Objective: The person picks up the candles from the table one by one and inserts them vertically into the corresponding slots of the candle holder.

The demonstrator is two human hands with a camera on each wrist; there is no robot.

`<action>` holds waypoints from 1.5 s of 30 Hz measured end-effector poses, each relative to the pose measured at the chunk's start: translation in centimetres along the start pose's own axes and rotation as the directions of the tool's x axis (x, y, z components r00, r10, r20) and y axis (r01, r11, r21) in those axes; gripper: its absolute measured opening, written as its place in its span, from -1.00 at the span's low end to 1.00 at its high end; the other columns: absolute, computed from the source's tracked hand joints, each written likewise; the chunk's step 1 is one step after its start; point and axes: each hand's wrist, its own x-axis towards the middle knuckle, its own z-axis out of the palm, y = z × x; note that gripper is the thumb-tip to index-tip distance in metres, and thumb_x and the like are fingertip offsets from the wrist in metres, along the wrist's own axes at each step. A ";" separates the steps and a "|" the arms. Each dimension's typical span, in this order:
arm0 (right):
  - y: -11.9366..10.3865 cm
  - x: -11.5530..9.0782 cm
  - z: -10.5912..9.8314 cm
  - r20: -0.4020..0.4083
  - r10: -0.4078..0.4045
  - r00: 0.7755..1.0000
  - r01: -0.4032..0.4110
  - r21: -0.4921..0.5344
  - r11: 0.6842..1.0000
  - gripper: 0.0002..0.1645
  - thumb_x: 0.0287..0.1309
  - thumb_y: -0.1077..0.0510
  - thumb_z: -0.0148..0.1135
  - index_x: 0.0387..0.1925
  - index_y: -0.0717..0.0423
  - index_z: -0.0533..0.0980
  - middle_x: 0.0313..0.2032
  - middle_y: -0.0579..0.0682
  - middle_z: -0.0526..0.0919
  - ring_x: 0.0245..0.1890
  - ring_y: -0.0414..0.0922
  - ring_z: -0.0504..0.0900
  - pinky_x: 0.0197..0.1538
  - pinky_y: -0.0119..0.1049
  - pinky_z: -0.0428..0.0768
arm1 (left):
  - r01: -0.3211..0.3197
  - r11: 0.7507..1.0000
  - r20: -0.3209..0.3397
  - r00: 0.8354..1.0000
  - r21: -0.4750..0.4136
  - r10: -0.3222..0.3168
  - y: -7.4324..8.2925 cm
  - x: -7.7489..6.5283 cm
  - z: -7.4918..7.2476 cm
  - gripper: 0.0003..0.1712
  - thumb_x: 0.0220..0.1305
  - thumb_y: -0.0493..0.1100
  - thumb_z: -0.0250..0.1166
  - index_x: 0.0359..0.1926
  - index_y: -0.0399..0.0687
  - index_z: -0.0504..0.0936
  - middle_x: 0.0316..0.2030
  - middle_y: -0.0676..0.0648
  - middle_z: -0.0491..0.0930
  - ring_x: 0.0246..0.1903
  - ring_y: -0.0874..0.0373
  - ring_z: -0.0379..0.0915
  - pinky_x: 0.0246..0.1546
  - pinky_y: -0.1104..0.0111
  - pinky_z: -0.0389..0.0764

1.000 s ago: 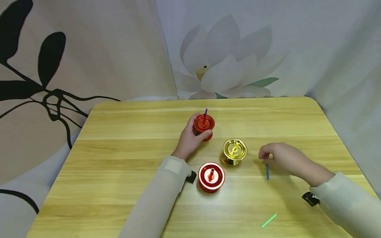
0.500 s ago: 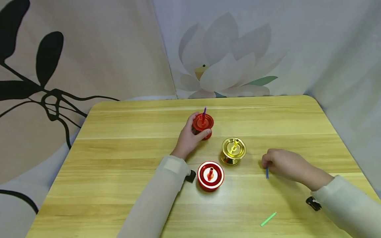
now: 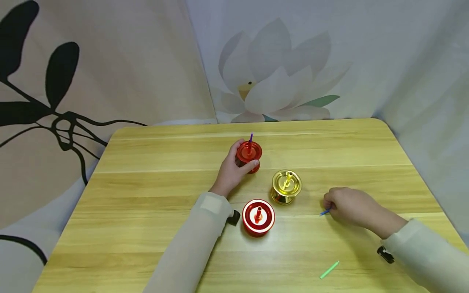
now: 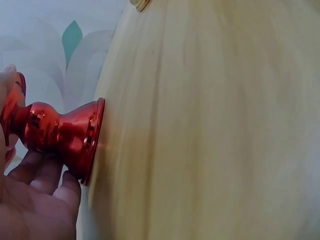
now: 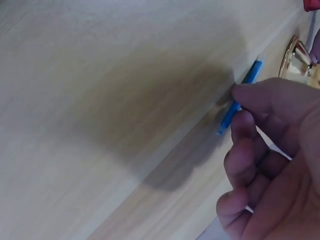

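At the back of the table, my left hand (image 3: 230, 173) grips a shiny red candle holder (image 4: 77, 130), thumb on its near side. A thin purple candle (image 3: 251, 137) stands upright in it. The left wrist view shows the holder's flared base against the tabletop. Over to the right, my right hand (image 3: 353, 206) pinches a small blue candle (image 5: 252, 72) between thumb and index finger, low over the wood. Between the hands stands a gold candle holder (image 3: 279, 185) with a bare central socket. Nearer me is a second red holder (image 3: 258, 232) with a white ring and white centre.
A light green candle (image 3: 329, 270) lies on the wooden table (image 3: 146, 236) near the front right. Printed curtains (image 3: 154, 61) hang behind the table's back edge.
The right hand's fingers have closed on the blue candle, which has turned from pointing toward me to pointing left. My left hand keeps its grip on the red holder.
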 end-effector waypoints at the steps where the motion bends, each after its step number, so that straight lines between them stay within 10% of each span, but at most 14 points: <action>1: -0.1 0.0 0.0 0.002 0.003 1.000 -0.003 -0.002 1.000 -0.66 0.00 0.34 0.33 -0.57 -0.19 0.48 -0.50 -0.28 0.42 -0.54 -0.29 0.32 -0.49 -0.36 0.37 | 0.001 1.000 0.002 1.000 0.005 -0.001 0.0 0.0 0.0 -0.04 0.22 -0.04 0.48 0.53 0.10 0.15 0.35 -0.03 0.39 0.35 0.09 0.33 0.33 0.25 0.38; 13: 0.0 -0.6 0.3 -0.003 0.045 0.999 -0.045 0.031 0.999 -0.68 0.00 0.33 0.31 -0.59 -0.14 0.44 -0.56 -0.26 0.40 -0.58 -0.28 0.31 -0.53 -0.37 0.30 | -0.033 0.983 -0.002 0.999 0.182 0.034 0.4 -1.4 -0.3 0.13 0.19 0.17 0.46 0.60 0.27 -0.05 0.42 -0.05 0.33 0.39 0.04 0.27 0.38 0.13 0.30; 21: 0.1 -0.7 0.3 -0.032 0.059 0.998 -0.058 0.027 0.998 -0.68 -0.03 0.33 0.31 -0.59 -0.16 0.45 -0.56 -0.26 0.41 -0.57 -0.27 0.32 -0.53 -0.35 0.31 | -0.085 0.983 0.125 0.990 0.165 0.065 0.3 -3.3 -1.6 0.13 0.21 0.01 0.48 0.55 0.64 -0.09 0.48 0.09 0.21 0.39 0.01 0.26 0.36 0.12 0.32; 33: 0.2 -0.9 0.2 -0.032 0.086 0.996 -0.085 0.041 0.996 -0.72 -0.02 0.32 0.32 -0.55 -0.15 0.50 -0.55 -0.25 0.45 -0.55 -0.26 0.35 -0.52 -0.33 0.35 | -0.104 0.971 0.273 0.961 0.217 0.042 0.8 -6.7 -3.1 -0.30 0.19 0.01 0.49 0.31 -0.03 0.49 0.18 -0.01 0.57 0.23 0.07 0.47 0.29 0.17 0.44; 45: 0.1 -1.0 0.6 -0.032 0.090 0.995 -0.088 0.051 0.995 -0.75 0.02 0.30 0.34 -0.53 -0.13 0.51 -0.54 -0.25 0.46 -0.56 -0.27 0.34 -0.51 -0.36 0.34 | -0.127 0.987 0.336 0.938 0.100 0.087 1.5 -6.5 -1.9 -0.28 0.15 -0.06 0.53 0.30 -0.12 0.52 0.22 -0.02 0.57 0.25 0.18 0.45 0.32 0.32 0.38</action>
